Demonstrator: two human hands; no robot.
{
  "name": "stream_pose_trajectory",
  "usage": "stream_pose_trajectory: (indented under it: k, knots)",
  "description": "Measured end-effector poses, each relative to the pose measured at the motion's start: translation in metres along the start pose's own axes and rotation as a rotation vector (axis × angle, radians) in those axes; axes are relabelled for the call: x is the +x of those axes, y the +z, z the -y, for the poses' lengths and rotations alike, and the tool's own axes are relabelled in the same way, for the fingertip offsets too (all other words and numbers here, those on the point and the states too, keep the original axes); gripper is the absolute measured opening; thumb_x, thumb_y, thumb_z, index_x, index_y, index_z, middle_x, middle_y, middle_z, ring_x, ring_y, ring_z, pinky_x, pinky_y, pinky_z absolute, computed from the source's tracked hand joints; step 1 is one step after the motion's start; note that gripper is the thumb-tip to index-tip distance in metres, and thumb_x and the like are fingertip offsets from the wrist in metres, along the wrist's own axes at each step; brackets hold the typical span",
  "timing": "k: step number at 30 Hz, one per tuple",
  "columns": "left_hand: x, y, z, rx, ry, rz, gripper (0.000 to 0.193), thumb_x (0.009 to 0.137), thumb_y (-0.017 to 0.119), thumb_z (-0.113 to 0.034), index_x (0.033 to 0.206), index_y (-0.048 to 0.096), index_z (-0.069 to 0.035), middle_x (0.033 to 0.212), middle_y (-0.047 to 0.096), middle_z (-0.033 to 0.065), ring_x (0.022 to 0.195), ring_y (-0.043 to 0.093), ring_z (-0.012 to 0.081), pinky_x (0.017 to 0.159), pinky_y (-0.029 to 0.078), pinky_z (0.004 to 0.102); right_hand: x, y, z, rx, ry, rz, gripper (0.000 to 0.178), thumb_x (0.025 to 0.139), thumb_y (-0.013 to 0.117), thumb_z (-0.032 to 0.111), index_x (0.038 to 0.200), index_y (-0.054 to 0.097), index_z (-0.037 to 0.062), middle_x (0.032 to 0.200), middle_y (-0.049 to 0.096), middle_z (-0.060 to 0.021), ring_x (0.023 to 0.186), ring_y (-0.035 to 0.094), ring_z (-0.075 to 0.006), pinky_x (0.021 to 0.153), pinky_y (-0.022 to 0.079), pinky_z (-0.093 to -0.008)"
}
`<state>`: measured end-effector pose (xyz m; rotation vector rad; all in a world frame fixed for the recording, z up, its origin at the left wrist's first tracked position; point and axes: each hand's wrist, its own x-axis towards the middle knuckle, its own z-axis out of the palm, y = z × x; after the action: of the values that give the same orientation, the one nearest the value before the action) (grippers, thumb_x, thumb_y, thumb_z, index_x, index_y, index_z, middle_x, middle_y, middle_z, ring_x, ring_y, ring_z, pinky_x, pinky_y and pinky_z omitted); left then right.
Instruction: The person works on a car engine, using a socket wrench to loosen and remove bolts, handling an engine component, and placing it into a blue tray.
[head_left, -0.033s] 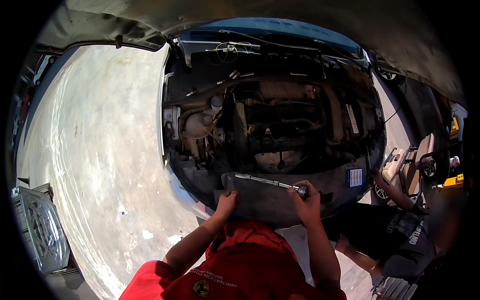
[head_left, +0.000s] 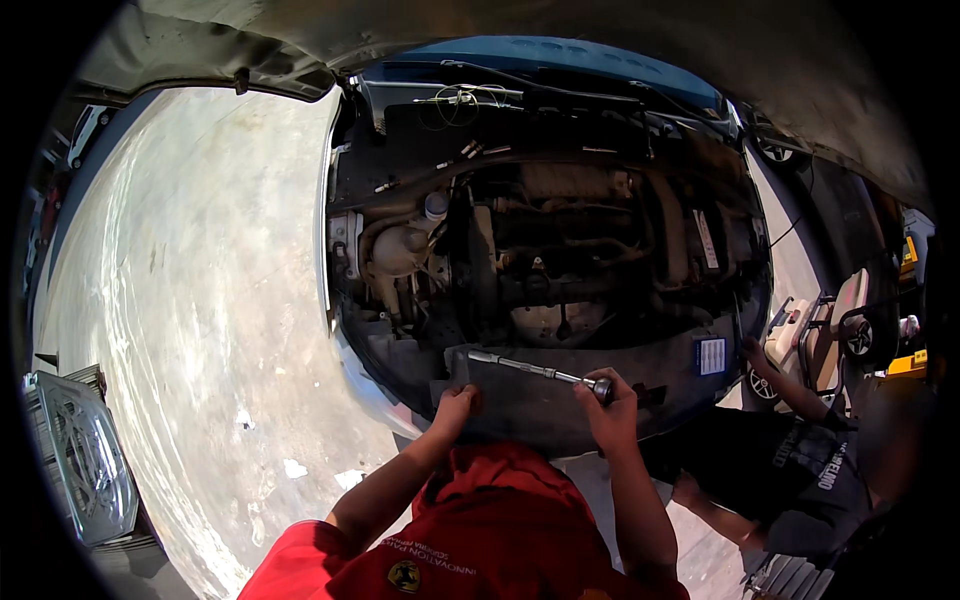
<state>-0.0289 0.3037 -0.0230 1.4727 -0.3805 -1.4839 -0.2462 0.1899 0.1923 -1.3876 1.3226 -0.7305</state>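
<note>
Ratchet (head_left: 540,371), silver-shafted, sits in my right hand (head_left: 614,408), curled firmly round its head, near the engine (head_left: 565,230); I cannot tell whether my curled left hand (head_left: 457,408) holds anything.

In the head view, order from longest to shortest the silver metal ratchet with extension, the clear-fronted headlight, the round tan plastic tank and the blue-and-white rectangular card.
1. Clear-fronted headlight
2. Silver metal ratchet with extension
3. Round tan plastic tank
4. Blue-and-white rectangular card
</note>
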Motion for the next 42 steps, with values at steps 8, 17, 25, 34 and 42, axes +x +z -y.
stream_pose_trajectory:
  k: [8, 17, 25, 34, 42]
  knots:
    - [-0.055, 0.031, -0.022, 0.154, -0.111, 0.683, 0.05, 0.092, 0.059, -0.006, 0.14, 0.043, -0.002, 0.135, 0.054, 0.0142, 0.127, 0.051, 0.0265, 0.108, 0.039, 0.0363, -0.013, 0.03, -0.034, 0.583, 0.312, -0.028, 0.005, 0.094, 0.067, 0.01, 0.091, 0.063, 0.0097, 0.061, 0.048, 0.0052, 0.041, 0.036, -0.0039, 0.038, 0.026, -0.0225]
    - [-0.067, 0.055, -0.076, 0.188, -0.097, 0.533, 0.021, 0.094, 0.061, -0.02, 0.105, 0.059, -0.002, 0.086, 0.06, -0.0007, 0.08, 0.055, 0.0113, 0.075, 0.047, 0.0315, 0.032, 0.089, -0.029, 1.01, 0.303, 0.049, 0.017, 0.099, 0.06, 0.024, 0.086, 0.054, 0.0153, 0.06, 0.044, 0.0039, 0.047, 0.037, -0.0076, 0.046, 0.03, -0.0249]
    - [-0.049, 0.02, -0.119, 0.656, 0.254, 0.063, 0.03, 0.083, 0.067, -0.03, 0.096, 0.062, -0.004, 0.081, 0.065, 0.0262, 0.084, 0.063, 0.0455, 0.07, 0.049, 0.048, 0.058, 0.138, -0.033, 1.003, 0.356, 0.145, 0.015, 0.098, 0.063, 0.027, 0.102, 0.058, 0.0135, 0.074, 0.054, 0.0029, 0.065, 0.048, -0.0089, 0.06, 0.04, -0.0265]
    - [0.029, -0.118, -0.143, 0.92, 0.557, -0.396, 0.029, 0.086, 0.071, -0.031, 0.079, 0.061, -0.005, 0.073, 0.063, 0.0218, 0.076, 0.063, 0.0442, 0.062, 0.049, 0.0492, 0.044, 0.085, -0.108, 0.216, 0.325, 0.087, 0.031, 0.095, 0.067, 0.019, 0.123, 0.06, 0.0064, 0.087, 0.064, -0.0025, 0.065, 0.058, -0.01, 0.055, 0.044, -0.0257]
    - [0.135, -0.21, -0.238, 0.937, 0.491, -0.515, 0.034, 0.084, 0.068, -0.034, 0.094, 0.072, -0.001, 0.079, 0.068, 0.0242, 0.079, 0.068, 0.0417, 0.069, 0.053, 0.0479, -0.053, -0.033, -0.217, 0.074, 0.589, -0.211, 0.033, 0.093, 0.062, 0.028, 0.12, 0.062, 0.0085, 0.087, 0.066, -0.0082, 0.063, 0.062, -0.0181, 0.056, 0.049, -0.0315]
